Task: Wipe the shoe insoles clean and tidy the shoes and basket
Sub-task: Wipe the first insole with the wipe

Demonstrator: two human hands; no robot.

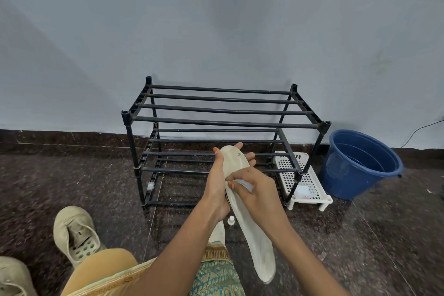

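In front of the shoe rack (pixel 223 119), the left hand (pixel 217 182) grips a pale insole (pixel 253 233) and the right hand (pixel 255 188) pinches a white cloth (pixel 244 185) on it.

A pale blue-grey wall (pixel 216 19) is filling the view from nine through twelve to three o'clock. Dark speckled stone floor (pixel 72 175) is spreading below. A black bar rack (pixel 223 122) is standing at centre by the wall, a blue bucket (pixel 336 175) sitting at its three o'clock.
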